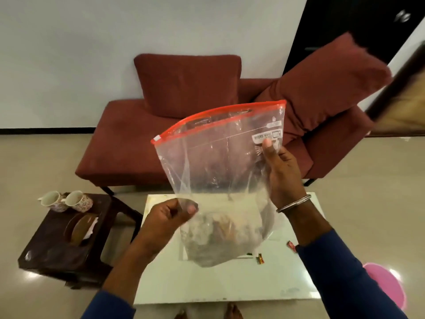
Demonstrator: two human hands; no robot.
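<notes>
Zip bag (pixel 220 162) held up over white surface (pixel 207 284), some contents sagging at the bottom. Left hand (pixel 170 217) fingers pinch lower edge, right hand (pixel 281 171) fingers clamp side near red seal (pixel 220 117). Best keep mouth up, grip firm.

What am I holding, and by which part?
A clear zip bag: left hand pinches its left edge midway down, right hand grips its right side below the red seal.

bag (pixel 218 162) contents blurred, pink object (pixel 386 287) cut off
</notes>
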